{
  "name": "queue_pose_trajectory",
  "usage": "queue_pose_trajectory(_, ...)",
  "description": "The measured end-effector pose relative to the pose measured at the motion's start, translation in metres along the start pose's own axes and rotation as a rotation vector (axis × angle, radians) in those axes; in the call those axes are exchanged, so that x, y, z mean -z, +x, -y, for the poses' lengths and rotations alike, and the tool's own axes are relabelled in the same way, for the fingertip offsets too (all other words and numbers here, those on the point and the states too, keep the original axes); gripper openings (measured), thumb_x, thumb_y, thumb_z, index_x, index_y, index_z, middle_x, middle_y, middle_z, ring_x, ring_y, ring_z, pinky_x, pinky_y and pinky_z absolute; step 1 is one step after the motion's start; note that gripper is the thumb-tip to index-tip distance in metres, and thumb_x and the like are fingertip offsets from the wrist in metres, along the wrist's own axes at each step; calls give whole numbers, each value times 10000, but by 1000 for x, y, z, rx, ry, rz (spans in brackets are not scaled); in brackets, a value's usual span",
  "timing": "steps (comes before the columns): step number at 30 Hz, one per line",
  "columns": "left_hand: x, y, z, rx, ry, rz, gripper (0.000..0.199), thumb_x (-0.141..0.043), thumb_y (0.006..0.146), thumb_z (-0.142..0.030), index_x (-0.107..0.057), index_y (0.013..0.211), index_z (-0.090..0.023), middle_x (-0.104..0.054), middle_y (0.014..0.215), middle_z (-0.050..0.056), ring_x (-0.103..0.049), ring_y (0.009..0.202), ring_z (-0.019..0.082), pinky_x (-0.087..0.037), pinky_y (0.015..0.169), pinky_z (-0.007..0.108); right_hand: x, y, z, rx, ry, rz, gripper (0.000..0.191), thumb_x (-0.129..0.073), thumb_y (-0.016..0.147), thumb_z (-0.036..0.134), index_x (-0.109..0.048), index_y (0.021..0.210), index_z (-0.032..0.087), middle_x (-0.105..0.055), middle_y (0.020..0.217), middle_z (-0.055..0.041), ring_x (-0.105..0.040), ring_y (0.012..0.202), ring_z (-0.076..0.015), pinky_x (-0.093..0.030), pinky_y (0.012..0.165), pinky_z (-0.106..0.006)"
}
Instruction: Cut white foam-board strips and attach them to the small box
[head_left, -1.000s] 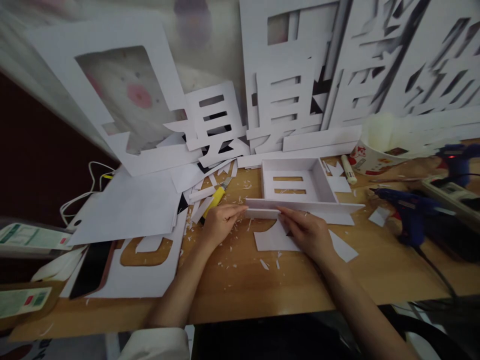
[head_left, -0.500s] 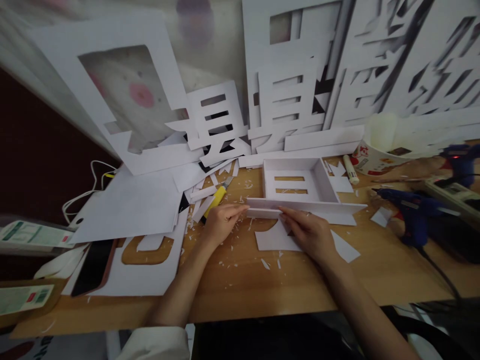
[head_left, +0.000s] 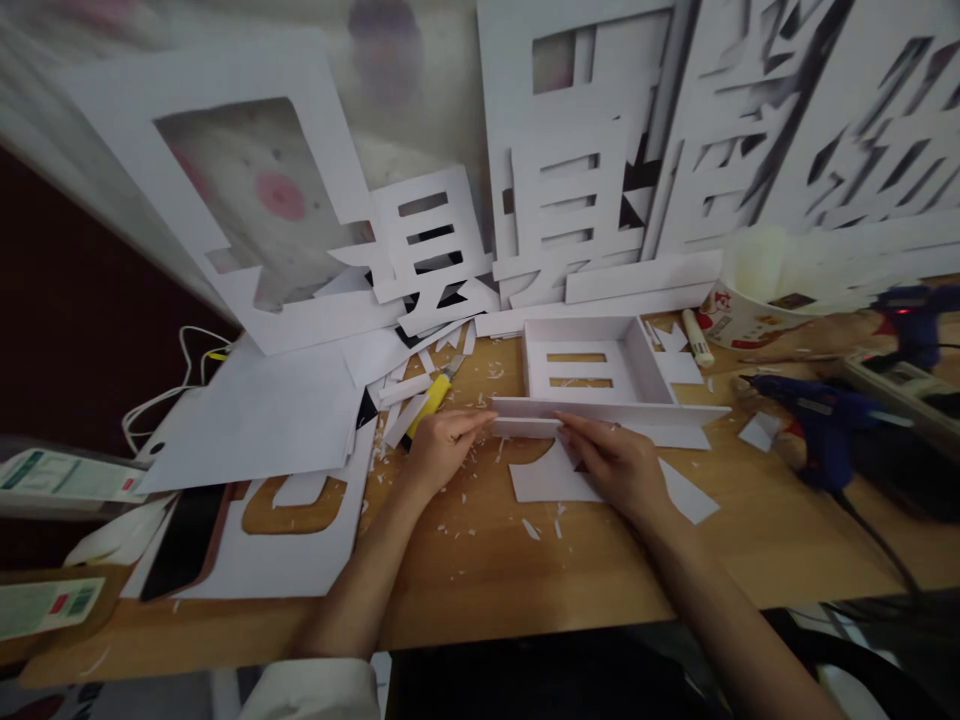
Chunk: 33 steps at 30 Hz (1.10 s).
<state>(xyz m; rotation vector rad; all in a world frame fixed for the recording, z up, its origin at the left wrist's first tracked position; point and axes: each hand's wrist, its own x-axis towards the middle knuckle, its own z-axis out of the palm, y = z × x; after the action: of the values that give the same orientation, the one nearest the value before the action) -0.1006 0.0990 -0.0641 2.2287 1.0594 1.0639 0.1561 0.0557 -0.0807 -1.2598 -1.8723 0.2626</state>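
Observation:
A white foam board frame with slotted openings in its base and upright walls lies on the desk. Along its near side runs a long white strip, set on edge and reaching out past the frame's right corner. Just in front of it is a shorter white strip. My left hand pinches at the left end of the strips. With thumb and fingers together, my right hand grips the shorter strip near its right end. A curved white offcut lies partly under the right hand.
A yellow utility knife lies among scraps by my left hand. To the right are a blue glue gun, a second glue gun, a paper tub and a marker. Cut-out white boards lean at the back.
The view has shifted very slightly. Both hands keep their hold on the strip in the same place.

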Motion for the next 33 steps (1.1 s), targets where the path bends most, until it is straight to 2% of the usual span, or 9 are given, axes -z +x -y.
queue_pose_trajectory(5, 0, 1, 0, 14, -18, -5, 208, -567, 978, -320, -681, 1058, -164, -729, 985, 46, -705, 870, 161, -596, 799, 363, -1, 0, 0, 0, 5, -3, 356, -468, 1054, 456, -678, 1116, 176, -675, 721, 16, -626, 563, -110, -544, 584, -264)
queue_pose_trajectory(11, 0, 1, 0, 29, -27, -13, 206, -577, 972, -326, -682, 1051, -167, -727, 1011, 52, -704, 875, 161, -596, 805, 365, -2, 0, -1, 9, -15, -12, 349, -468, 1053, 454, -675, 1131, 184, -700, 794, -4, -641, 602, -116, -553, 617, -279)
queue_pose_trajectory(16, 0, 0, 1, 46, -18, -15, 241, -567, 975, -363, -686, 1053, -169, -734, 998, 53, -707, 864, 162, -593, 810, 372, -1, 2, 0, 15, -27, -7, 358, -453, 1059, 451, -678, 1128, 182, -665, 699, 20, -617, 560, -115, -544, 610, -280)
queue_pose_trajectory(27, 1, 0, -2, 49, -23, -2, 206, -574, 974, -319, -687, 1056, -167, -731, 1038, 58, -707, 908, 168, -596, 827, 376, -2, 2, 1, -3, -35, -3, 356, -450, 1060, 451, -676, 1098, 179, -640, 674, 33, -592, 528, -105, -531, 576, -265)
queue_pose_trajectory(33, 1, 0, 1, 38, -23, 4, 203, -572, 975, -319, -681, 1059, -170, -726, 1031, 56, -703, 894, 164, -596, 816, 369, -2, 1, 0, -12, -19, 2, 334, -470, 1055, 440, -672, 1108, 180, -674, 749, 12, -623, 577, -111, -548, 605, -274)
